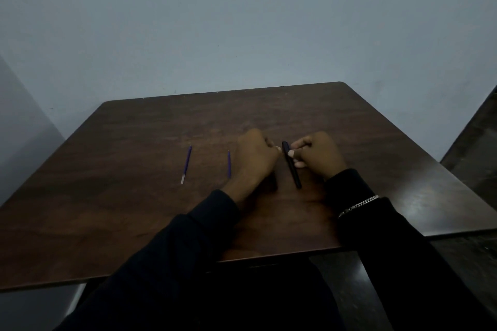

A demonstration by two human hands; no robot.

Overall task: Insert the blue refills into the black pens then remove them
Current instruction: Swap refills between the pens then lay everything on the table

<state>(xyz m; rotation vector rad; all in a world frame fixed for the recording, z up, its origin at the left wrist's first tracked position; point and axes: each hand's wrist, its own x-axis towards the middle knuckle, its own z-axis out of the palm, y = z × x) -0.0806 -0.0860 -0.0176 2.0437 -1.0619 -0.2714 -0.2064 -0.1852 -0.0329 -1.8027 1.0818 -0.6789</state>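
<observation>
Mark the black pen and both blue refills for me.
black pen (295, 174): head view, lower barrel.
left blue refill (186, 164): head view, middle of shaft.
right blue refill (229, 165): head view, middle of shaft.

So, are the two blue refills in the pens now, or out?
Out. The left refill and the right refill lie bare on the table, apart from the black pen that the right hand holds.

Dark wooden table against pale blue wall

Both arms forward, hands close. Left hand curled, fingertips hidden underneath. Right hand pinching black pen between thumb and fingertips.
</observation>
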